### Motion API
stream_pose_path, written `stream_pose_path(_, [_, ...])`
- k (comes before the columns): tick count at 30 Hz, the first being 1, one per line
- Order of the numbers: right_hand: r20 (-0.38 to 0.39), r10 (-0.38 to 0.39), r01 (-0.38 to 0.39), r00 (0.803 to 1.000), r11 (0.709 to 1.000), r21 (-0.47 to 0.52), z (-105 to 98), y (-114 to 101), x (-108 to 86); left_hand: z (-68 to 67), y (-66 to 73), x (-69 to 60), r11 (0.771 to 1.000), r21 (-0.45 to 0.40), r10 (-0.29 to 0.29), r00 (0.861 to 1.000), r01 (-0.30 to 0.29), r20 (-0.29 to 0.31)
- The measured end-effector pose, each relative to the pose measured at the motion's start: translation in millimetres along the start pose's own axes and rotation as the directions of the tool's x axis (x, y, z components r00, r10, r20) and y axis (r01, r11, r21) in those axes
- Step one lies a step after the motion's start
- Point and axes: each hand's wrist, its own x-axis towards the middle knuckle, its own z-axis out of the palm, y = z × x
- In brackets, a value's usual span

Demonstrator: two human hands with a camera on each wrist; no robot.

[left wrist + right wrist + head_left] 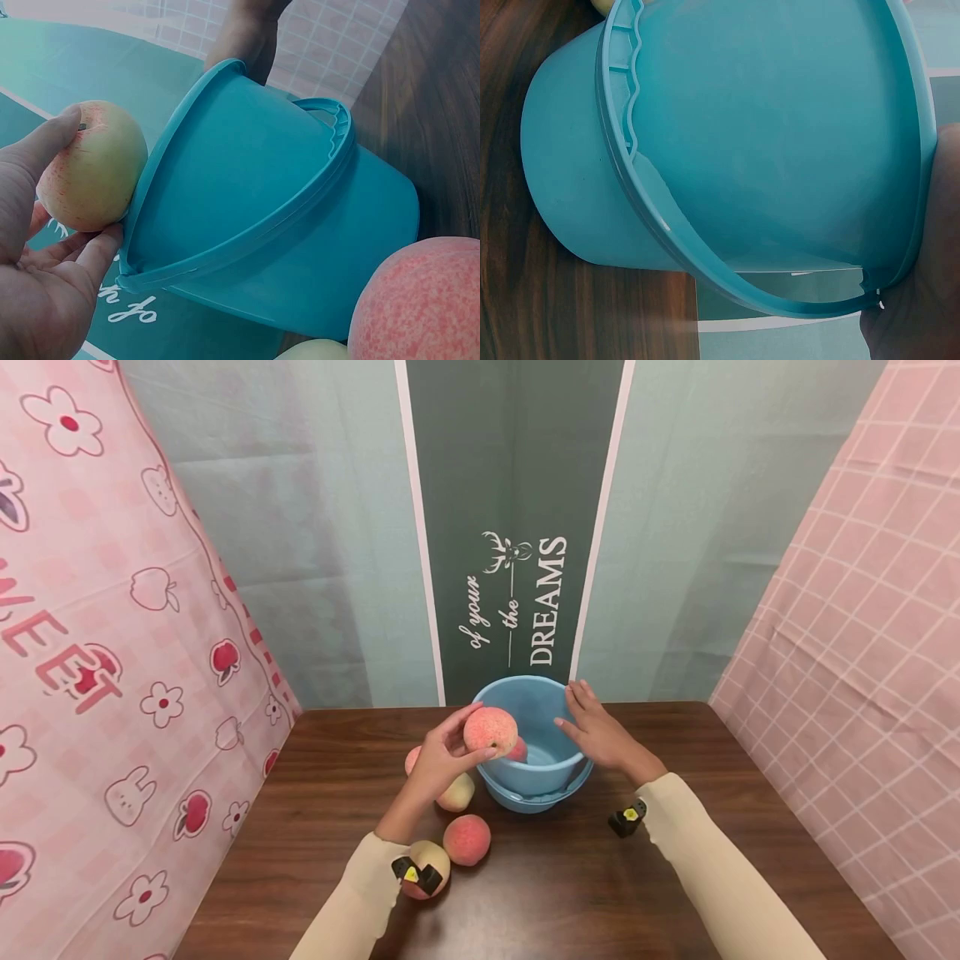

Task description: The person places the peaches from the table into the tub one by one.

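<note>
While the right hand point(606, 732) lies along the bucket's right rim, left hand point(438, 762): clamped on a peach, thumb on the near side and fingers spread round the far side.
Held peach point(491, 732): up off the table at the left side of the bucket's rim, pink with speckles in the head view, yellow-green with red flecks in the left wrist view; the thumb tip sits by its stem hollow. Whether the peach touches the rim, I cannot tell.
Right hand's grip: nothing pinched, fingers extended and thumb apart from them; the hand is against the outer edge of the rim in the right wrist view.
Blue bucket point(525, 780): upright near the table's far edge, its handle point(540, 798) lowered round the front.
Peach in the bucket point(518, 750): reddish, inside toward the left, partly hidden by the held one.
Loose peaches: four on the table left of and in front of the bucket, one red point(467, 840), one pale point(456, 794), one pink point(412, 762) partly behind the left hand, one yellowish point(429, 852) partly under the left wrist's black device point(407, 870).
Brown wooden table point(562, 885): beneath everything, walled by patterned cloths.
</note>
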Motion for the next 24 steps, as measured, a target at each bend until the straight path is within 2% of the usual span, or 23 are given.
stream_pose_path(24, [0.001, -0.002, 0.001, 1.0, 1.0, 0.009, -3.1, -1.8, -2.2, 5.5, -0.4, 2.1, 0.998, 0.047, 0.029, 0.999, -0.03, 0.018])
